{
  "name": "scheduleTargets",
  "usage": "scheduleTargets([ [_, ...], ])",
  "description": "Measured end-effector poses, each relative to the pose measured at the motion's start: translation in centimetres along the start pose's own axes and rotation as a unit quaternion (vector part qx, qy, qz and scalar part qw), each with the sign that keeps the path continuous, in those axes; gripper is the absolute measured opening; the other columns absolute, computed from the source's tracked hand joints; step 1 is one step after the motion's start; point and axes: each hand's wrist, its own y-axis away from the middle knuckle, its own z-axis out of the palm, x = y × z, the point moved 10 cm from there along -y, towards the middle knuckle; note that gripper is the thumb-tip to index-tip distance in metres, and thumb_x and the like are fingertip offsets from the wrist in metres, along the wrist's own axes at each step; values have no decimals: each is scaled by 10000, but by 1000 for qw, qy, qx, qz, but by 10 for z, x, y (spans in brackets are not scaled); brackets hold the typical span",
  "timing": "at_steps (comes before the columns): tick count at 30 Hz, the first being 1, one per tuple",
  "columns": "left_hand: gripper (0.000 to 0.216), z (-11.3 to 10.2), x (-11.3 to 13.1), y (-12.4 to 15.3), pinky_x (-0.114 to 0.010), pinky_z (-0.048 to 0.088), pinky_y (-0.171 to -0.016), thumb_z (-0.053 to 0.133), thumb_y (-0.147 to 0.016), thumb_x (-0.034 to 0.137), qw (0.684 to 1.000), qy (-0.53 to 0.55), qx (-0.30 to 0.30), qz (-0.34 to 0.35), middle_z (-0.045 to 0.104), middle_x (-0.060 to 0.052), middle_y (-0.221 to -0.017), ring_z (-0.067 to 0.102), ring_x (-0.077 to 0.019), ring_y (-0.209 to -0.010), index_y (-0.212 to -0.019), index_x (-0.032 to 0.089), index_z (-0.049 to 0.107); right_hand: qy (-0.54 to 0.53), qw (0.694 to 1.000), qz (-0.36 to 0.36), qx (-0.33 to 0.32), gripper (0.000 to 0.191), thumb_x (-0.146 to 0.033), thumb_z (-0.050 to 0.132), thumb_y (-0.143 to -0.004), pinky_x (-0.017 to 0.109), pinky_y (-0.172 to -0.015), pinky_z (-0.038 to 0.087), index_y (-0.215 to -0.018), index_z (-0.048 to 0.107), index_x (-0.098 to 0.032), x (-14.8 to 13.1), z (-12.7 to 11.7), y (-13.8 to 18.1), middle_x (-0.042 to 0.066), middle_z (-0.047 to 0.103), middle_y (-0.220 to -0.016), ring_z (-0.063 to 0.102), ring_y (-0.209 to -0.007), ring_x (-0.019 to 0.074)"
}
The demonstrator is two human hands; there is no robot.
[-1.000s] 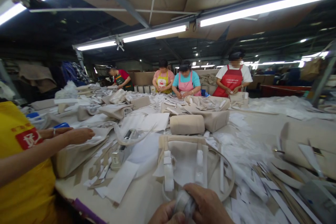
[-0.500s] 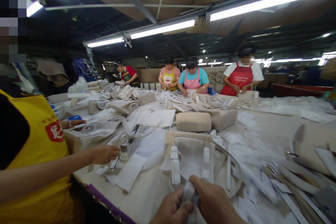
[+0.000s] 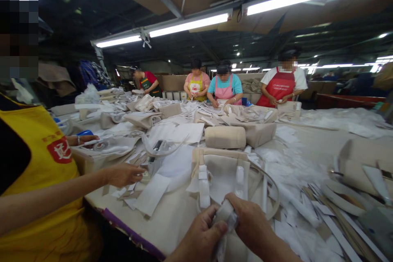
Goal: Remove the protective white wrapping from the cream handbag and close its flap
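At the bottom edge my left hand [image 3: 199, 235] and my right hand [image 3: 250, 223] are pinched together on a small crumpled white paper wad [image 3: 225, 213]. Just beyond them a beige handbag [image 3: 222, 174] lies flat on the table, its handle straps wrapped in white paper. A curved beige strap [image 3: 270, 190] loops off its right side. Both hands have closed fingers on the wad.
A co-worker in a yellow apron [image 3: 39, 180] stands at my left, one hand [image 3: 124, 174] reaching over white paper sheets [image 3: 153, 194]. A padded beige bag [image 3: 225, 137] sits behind mine. Several people work at the far side [image 3: 225, 86]. Paper strips [image 3: 322, 217] litter the right.
My hands have lifted the wad slightly further into view. The co-worker's hand came forward from their bag toward the paper near the table's near edge. The view tilted down a little.
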Motion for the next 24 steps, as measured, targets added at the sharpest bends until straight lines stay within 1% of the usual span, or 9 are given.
scheduleTargets([
  [3, 454, 6, 0, -1, -264, 396, -743, 601, -744, 491, 998, 28, 8, 50, 589, -53, -814, 531, -170, -781, -1002, 120, 562, -204, 976, 78, 11, 87, -250, 373, -741, 228, -513, 373, -682, 421, -206, 13, 18, 2, -18, 515, -568, 505, -533, 127],
  [6, 473, 12, -6, -1, -250, 395, -632, 539, -759, 550, 999, 26, -12, 30, 558, -36, -660, 508, -146, -635, -914, 106, 591, -321, 929, 175, -61, 210, -287, 277, -783, 221, -402, 321, -775, 464, -191, 22, 48, 8, -53, 411, -497, 424, -409, 115],
  [8, 446, 5, -11, -1, -227, 372, -585, 518, -773, 547, 1000, -3, 2, -20, 513, -9, -604, 464, -120, -583, -840, 113, 600, -232, 960, 147, -48, 287, -239, 322, -759, 229, -462, 365, -979, 496, -182, 19, 34, 5, -29, 498, -578, 496, -488, 132],
  [10, 410, -6, -13, -1, -201, 335, -554, 541, -769, 519, 996, -50, 20, -66, 475, 12, -605, 414, -97, -575, -815, 116, 600, -50, 998, 36, -13, 445, -169, 411, -703, 248, -603, 402, -1142, 464, -212, 2, 7, -2, 22, 594, -780, 567, -696, 160],
  [14, 388, -7, -21, -3, -179, 283, -515, 579, -755, 487, 992, -78, -25, -100, 437, 26, -626, 358, -68, -563, -789, 102, 597, 163, 976, -113, -88, 298, -139, 423, -724, 240, -601, 360, -981, 545, -230, -19, 5, -2, 30, 608, -827, 571, -743, 167],
  [17, 459, -3, -33, -4, -180, 326, -466, 593, -717, 543, 995, -15, -33, -89, 459, 32, -579, 401, -66, -482, -877, 113, 575, 129, 988, -61, -62, 144, -147, 416, -730, 235, -569, 341, -815, 516, -205, -10, 7, -4, 17, 609, -747, 569, -674, 156],
  [20, 586, -4, -39, -8, -213, 407, -407, 610, -673, 590, 996, 56, 4, -67, 507, 28, -552, 460, -90, -407, -1020, 128, 511, -22, 999, 42, -2, 150, -117, 381, -699, 225, -573, 358, -785, 470, -202, 8, 5, -8, -3, 603, -678, 565, -626, 137],
  [22, 534, -11, -32, -12, -223, 439, -401, 596, -706, 564, 997, 52, 48, -44, 530, 18, -548, 482, -95, -403, -996, 123, 512, -99, 991, 89, -2, 181, -121, 337, -715, 225, -559, 374, -804, 473, -200, 16, 6, -10, -11, 596, -652, 556, -572, 128],
  [24, 444, -15, -24, -17, -208, 429, -375, 557, -758, 531, 996, 15, 74, -44, 524, 22, -514, 471, -88, -380, -923, 120, 525, -79, 993, 85, -3, 234, -156, 346, -742, 239, -598, 398, -909, 504, -195, 14, -4, -15, 12, 627, -743, 580, -628, 139],
])
